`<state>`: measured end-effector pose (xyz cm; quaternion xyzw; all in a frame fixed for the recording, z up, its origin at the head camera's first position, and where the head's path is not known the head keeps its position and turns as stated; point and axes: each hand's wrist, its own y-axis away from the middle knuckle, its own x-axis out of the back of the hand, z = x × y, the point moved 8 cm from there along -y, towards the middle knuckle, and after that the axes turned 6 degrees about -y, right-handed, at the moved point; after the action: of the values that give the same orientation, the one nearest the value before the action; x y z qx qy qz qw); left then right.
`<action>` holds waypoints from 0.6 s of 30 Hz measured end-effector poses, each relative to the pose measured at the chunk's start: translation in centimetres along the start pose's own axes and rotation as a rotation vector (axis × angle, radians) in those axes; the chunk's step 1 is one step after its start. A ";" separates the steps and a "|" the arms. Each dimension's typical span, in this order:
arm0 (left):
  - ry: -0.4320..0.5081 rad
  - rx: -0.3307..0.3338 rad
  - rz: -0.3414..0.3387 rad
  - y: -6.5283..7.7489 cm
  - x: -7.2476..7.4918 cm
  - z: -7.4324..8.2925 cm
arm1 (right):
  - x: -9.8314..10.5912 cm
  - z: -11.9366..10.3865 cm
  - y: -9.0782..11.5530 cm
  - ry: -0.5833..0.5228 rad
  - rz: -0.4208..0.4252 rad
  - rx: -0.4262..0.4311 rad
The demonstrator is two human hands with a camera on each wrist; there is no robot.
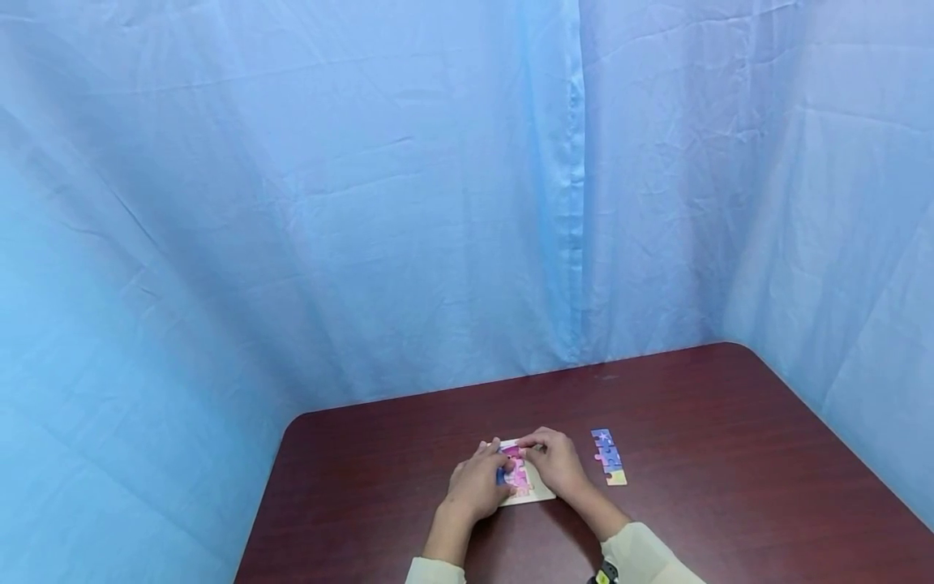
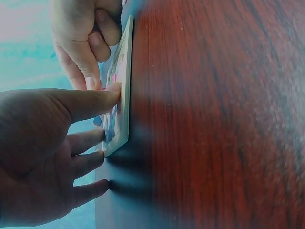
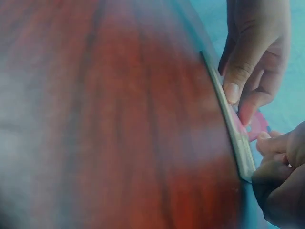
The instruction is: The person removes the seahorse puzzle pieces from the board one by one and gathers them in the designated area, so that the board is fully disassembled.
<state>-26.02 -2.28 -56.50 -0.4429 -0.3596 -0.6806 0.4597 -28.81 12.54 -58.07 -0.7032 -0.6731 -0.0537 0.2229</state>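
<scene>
A small pale jigsaw board (image 1: 540,489) lies on the table, partly filled with pink and blue puzzle pieces (image 1: 520,477). My left hand (image 1: 476,480) rests over the board's left side; its thumb presses on the pieces and its fingers are spread along the edge, as the left wrist view shows. At the board's upper right, my right hand (image 1: 558,462) pinches a pink puzzle piece (image 3: 259,125) between thumb and finger. That piece is tilted up above the board in the right wrist view. Both hands hide parts of the picture.
Right of the board lies a joined strip of blue and yellow puzzle pieces (image 1: 610,458). The dark red-brown table (image 1: 715,438) has rounded far corners. Light blue curtains (image 1: 438,203) hang behind it and at the sides.
</scene>
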 end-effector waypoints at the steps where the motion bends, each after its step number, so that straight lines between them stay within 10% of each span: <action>1: -0.002 -0.002 -0.003 0.0 0.0 0.0 | 0.0 0.0 -0.1 0.008 -0.017 -0.013; 18: 0.031 -0.012 -0.022 -0.8 -0.2 -0.3 | -0.5 -0.4 -1.3 0.138 -0.138 -0.042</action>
<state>-26.80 -2.27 -56.87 -0.4309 -0.3533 -0.6946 0.4551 -30.02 11.89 -57.55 -0.6543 -0.7017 -0.1311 0.2497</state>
